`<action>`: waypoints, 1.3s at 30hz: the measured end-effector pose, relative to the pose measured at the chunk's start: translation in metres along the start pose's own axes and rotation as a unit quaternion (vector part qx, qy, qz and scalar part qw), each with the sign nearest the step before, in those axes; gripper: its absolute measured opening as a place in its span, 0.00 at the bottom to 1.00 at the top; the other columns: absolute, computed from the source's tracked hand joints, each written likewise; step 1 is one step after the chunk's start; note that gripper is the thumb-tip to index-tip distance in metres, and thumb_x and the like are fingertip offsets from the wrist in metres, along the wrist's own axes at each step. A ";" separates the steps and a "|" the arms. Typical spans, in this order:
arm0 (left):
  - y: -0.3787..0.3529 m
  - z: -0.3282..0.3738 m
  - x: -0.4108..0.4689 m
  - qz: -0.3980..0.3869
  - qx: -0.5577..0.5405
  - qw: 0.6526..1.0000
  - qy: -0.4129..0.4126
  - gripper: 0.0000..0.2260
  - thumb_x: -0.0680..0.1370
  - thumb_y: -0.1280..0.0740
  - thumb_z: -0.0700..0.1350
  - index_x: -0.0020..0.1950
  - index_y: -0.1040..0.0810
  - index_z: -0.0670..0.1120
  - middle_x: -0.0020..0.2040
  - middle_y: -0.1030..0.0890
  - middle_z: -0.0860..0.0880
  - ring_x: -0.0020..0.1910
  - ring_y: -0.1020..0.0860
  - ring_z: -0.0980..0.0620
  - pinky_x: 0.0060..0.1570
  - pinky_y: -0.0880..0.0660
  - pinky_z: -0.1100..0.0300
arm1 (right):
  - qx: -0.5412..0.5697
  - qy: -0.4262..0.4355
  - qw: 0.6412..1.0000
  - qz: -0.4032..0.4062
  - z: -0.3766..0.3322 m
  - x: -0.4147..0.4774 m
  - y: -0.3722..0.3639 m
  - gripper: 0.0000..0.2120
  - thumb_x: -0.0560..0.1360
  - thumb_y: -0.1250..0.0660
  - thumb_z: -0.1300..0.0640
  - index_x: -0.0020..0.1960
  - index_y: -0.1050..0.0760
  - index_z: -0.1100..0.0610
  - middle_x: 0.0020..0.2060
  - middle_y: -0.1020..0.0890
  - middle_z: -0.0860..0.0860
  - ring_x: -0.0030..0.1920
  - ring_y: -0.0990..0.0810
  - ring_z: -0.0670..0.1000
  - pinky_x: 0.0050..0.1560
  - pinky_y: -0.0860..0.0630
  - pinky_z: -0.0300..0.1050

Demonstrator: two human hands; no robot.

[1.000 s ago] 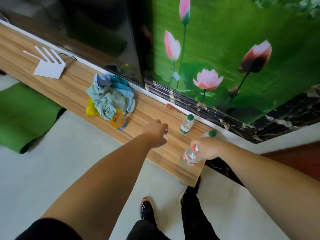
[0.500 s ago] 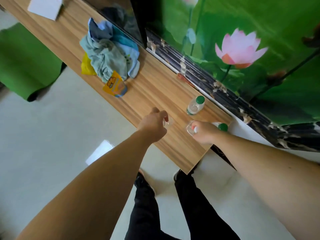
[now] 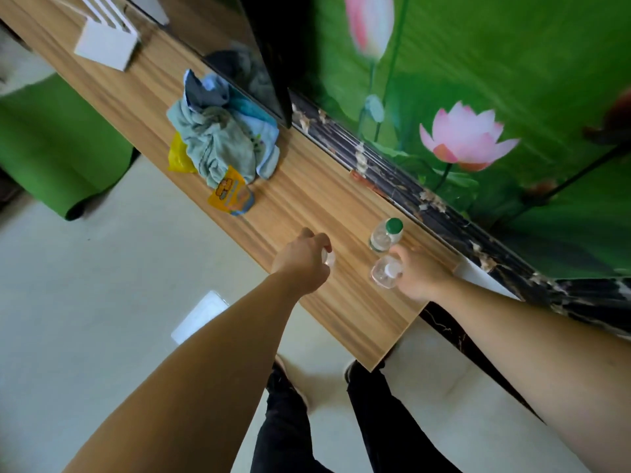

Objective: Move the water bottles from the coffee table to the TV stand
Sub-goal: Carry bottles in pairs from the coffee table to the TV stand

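The left hand (image 3: 302,259) hides nearly all of its bottle (image 3: 330,259); the TV (image 3: 218,32) runs off the top edge

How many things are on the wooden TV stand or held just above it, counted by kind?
Clear plastic water bottles: 3, one green-capped standing, one in the right hand, one barely visible in the left hand
Crumpled blue-grey cloth pile: 1
Yellow packets: 2
White flat device: 1
Total: 7

Wooden TV stand (image 3: 317,199), standing bottle (image 3: 385,235), cloths (image 3: 222,141)
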State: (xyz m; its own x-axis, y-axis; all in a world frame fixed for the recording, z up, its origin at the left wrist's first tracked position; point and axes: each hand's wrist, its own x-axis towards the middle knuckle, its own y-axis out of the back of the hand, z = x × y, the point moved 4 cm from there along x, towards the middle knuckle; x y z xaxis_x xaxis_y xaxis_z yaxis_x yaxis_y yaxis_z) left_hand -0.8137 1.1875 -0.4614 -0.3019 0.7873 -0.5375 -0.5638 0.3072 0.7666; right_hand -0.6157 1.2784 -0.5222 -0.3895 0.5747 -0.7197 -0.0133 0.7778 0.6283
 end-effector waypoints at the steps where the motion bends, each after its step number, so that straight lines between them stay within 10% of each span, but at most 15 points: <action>1: 0.005 0.005 0.005 0.006 0.007 1.000 -0.003 0.14 0.73 0.33 0.42 0.58 0.25 0.50 0.58 0.28 0.47 0.49 0.23 0.43 0.46 0.23 0.51 | -0.009 0.007 1.000 0.010 0.000 -0.001 0.008 0.27 0.74 0.36 0.57 0.71 0.39 0.45 0.65 0.29 0.55 0.60 0.25 0.60 0.56 0.25 0.54; 14: 0.010 0.034 0.108 0.035 -0.081 0.995 -0.050 0.15 0.73 0.34 0.37 0.59 0.25 0.47 0.60 0.29 0.44 0.48 0.23 0.43 0.49 0.22 0.50 | 0.060 0.013 0.995 0.073 -0.003 -0.002 0.044 0.20 0.76 0.35 0.56 0.67 0.33 0.49 0.62 0.27 0.54 0.55 0.23 0.54 0.45 0.30 0.44; 31: 0.013 0.042 0.167 -0.092 -0.028 0.986 -0.136 0.22 0.74 0.35 0.40 0.68 0.30 0.49 0.64 0.27 0.42 0.57 0.25 0.43 0.53 0.28 0.57 | 0.106 -0.071 0.987 0.102 -0.034 0.019 0.076 0.18 0.77 0.37 0.57 0.65 0.33 0.48 0.62 0.29 0.55 0.55 0.22 0.56 0.56 0.23 0.56; 39: 0.085 0.039 0.127 -0.113 -0.005 0.988 -0.109 0.14 0.74 0.38 0.40 0.57 0.22 0.49 0.55 0.20 0.45 0.51 0.22 0.46 0.48 0.24 0.58 | 0.032 -0.011 0.994 0.108 -0.079 -0.002 0.132 0.24 0.75 0.35 0.51 0.69 0.35 0.48 0.63 0.29 0.55 0.57 0.23 0.58 0.59 0.26 0.56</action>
State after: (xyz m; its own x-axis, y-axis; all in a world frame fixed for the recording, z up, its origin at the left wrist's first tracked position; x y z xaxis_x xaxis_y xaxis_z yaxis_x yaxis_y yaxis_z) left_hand -0.8698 1.3349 -0.4507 0.0040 0.7960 -0.6053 -0.6053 0.4837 0.6322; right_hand -0.6898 1.3602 -0.4142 -0.3568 0.7348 -0.5769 0.1266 0.6499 0.7494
